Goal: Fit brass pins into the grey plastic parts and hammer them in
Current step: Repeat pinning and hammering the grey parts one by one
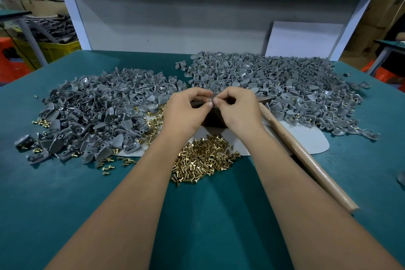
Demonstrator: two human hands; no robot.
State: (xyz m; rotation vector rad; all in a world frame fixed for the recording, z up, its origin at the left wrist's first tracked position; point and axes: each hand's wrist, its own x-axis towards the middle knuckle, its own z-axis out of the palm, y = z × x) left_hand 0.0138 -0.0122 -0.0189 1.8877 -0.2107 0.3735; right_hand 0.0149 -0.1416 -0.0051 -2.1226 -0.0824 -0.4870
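Both hands, left hand (186,107) and right hand (237,108), fingertips meeting (curled), pinching grey part (210,100)

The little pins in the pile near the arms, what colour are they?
Shiny gold, seen in the head view: pins.

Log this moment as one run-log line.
step: fitting pin | left hand: pinching grey part | right hand: pinching same part | hammer: lying on table, untouched | brass pins: loose heap
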